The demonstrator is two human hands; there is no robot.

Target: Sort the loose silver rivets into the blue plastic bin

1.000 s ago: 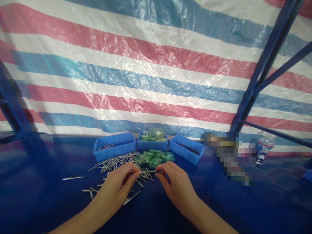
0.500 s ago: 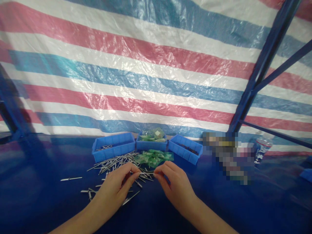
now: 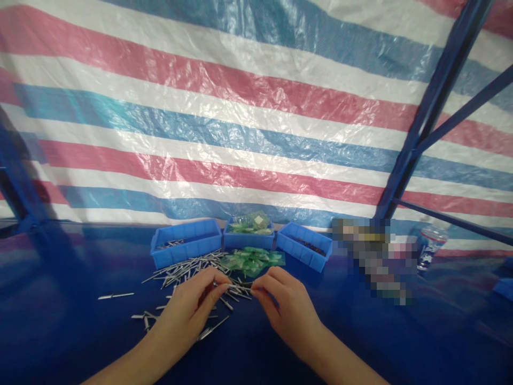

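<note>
My left hand (image 3: 202, 294) is closed in a pinch, thumb against forefinger, at one end of a thin metal piece that looks like a blind rivet (image 3: 239, 287). My right hand (image 3: 282, 293) is pinched too, its fingertips at the other end of that piece. Its outline blends with the metal behind it. Beyond and below the hands spreads a loose pile of silver blind rivets (image 3: 188, 269), slim rods with a thicker sleeve at one end. Green translucent plastic packets (image 3: 254, 259) lie just past the fingertips.
Three blue bins stand along the back: the left bin (image 3: 188, 251) with some rivets, the middle bin (image 3: 249, 239) with green packets, the right bin (image 3: 294, 251) with small dark parts. A lone rivet (image 3: 116, 295) lies left. A plastic bottle (image 3: 432, 248) stands right, by a blurred-out patch.
The hands hold nearly the same place. The thin piece between the fingertips shows less plainly than before, and the right fingertips have shifted very slightly left.
</note>
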